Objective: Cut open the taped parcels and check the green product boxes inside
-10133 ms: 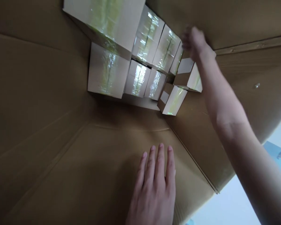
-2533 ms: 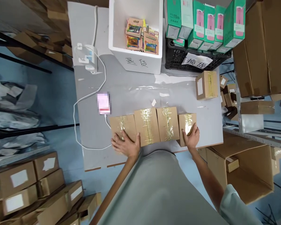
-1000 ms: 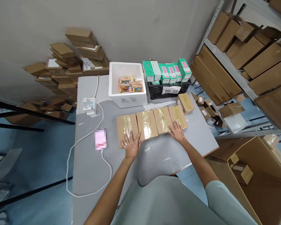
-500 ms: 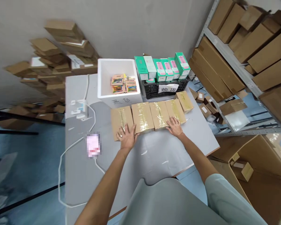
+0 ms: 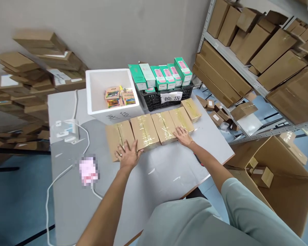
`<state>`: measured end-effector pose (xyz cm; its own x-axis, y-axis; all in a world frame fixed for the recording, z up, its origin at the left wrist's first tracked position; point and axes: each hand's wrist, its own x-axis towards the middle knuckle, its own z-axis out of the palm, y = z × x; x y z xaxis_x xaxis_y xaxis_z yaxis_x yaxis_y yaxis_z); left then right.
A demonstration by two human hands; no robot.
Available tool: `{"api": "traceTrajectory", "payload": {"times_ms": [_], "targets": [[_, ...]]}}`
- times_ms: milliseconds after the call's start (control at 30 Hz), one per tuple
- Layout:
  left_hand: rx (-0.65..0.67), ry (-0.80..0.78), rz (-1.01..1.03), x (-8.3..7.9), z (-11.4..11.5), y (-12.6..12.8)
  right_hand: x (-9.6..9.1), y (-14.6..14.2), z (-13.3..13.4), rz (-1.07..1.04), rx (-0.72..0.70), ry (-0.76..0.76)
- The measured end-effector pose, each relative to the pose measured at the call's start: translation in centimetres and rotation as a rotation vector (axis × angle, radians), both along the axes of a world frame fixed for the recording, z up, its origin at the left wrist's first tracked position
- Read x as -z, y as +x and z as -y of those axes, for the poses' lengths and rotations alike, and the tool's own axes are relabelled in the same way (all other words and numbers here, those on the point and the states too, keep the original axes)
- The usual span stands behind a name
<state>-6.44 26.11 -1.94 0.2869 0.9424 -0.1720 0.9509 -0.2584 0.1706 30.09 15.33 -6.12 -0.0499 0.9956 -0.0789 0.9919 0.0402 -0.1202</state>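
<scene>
Several taped cardboard boxes stand side by side in a row on the grey table. My left hand [image 5: 128, 155] lies with fingers spread over the front of the leftmost box [image 5: 115, 136], close to the second box [image 5: 144, 131]. At the other end, my right hand [image 5: 183, 136] rests its spread fingers on the front top edge of the fourth box [image 5: 181, 118], beside the third box [image 5: 162, 124]. A smaller taped box [image 5: 191, 108] sits behind and to the right of the row. Neither hand is wrapped around anything.
Behind the row are a white foam box [image 5: 113, 118] with small packets and a black crate [image 5: 154, 104] of green boxes. A power strip [image 5: 73, 133] and white cable lie left. At right are shelving [image 5: 246, 73] and a large open carton [image 5: 295, 194].
The camera view has turned to the right, so the table and boxes appear farther left. Both hands stay on the row of boxes. A dark, red-edged item now shows beside my right forearm.
</scene>
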Motion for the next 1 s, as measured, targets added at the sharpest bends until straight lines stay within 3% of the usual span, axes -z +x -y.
{"api": "traceTrajectory", "payload": {"times_ms": [200, 267, 333, 433, 533, 633, 733, 867, 1000], "targets": [[-0.047, 0.032, -0.048, -0.8, -0.1, 0.2, 0.5, -1.4, -0.8, -0.131, -0.020, 0.127], [-0.083, 0.026, -0.074, -1.3, 0.0, 0.8, -0.5, -0.5, -2.2, -0.206, -0.046, 0.145], [-0.161, 0.006, -0.098, -1.7, 0.4, 2.4, -1.9, 2.3, -4.1, -0.265, -0.064, 0.140], [-0.169, -0.012, -0.096, -2.0, 1.8, 7.4, -3.7, 8.8, -7.0, -0.287, 0.128, 0.124], [0.076, 0.003, -0.056, -1.4, 4.0, 15.4, -3.2, 14.5, -8.7, -0.347, 0.493, -0.040], [0.268, 0.005, -0.057, 0.0, 5.6, 23.4, -0.9, 16.8, -9.3, -0.407, 0.592, -0.110], [0.217, -0.080, -0.103, 1.8, 6.1, 28.2, 1.2, 16.6, -9.8, -0.428, 0.589, -0.112], [0.138, -0.114, -0.111, 3.5, 5.9, 28.8, 2.0, 15.8, -10.4, -0.423, 0.611, -0.088], [0.130, -0.142, -0.142, 3.8, 5.4, 28.1, 1.8, 16.0, -9.6, -0.384, 0.604, -0.004]]}}
